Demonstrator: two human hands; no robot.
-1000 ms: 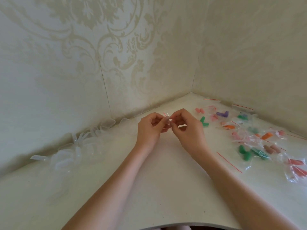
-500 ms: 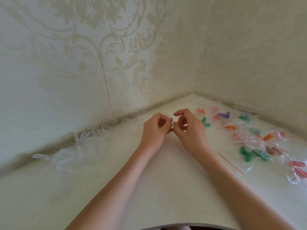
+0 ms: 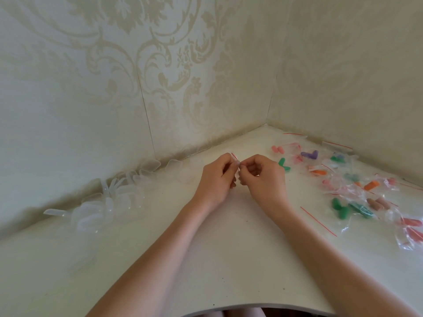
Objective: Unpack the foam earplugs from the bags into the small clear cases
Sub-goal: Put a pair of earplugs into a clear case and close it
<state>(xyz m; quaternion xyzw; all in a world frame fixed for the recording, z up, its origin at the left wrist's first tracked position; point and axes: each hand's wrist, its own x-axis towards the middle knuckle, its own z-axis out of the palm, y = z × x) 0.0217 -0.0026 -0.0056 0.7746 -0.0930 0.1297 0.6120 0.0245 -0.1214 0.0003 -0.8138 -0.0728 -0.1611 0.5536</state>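
Nearest the viewer, both forearms reach forward over the pale table (image 3: 229, 259). At mid-table the left hand (image 3: 217, 177) and right hand (image 3: 263, 179) meet fingertip to fingertip, each pinching the top of one small bag (image 3: 235, 160), its red seal line just visible above the left fingers. What it holds is hidden. Compared with half a second ago, the right fingers have curled lower and closed in against the left. Judgement: the bag mouth is being worked apart; no plug is out yet. At three o'clock lie more bagged earplugs (image 3: 357, 191) and a few loose ones (image 3: 283, 164). At nine o'clock, along the wall, the clear cases (image 3: 109, 200) stand open.
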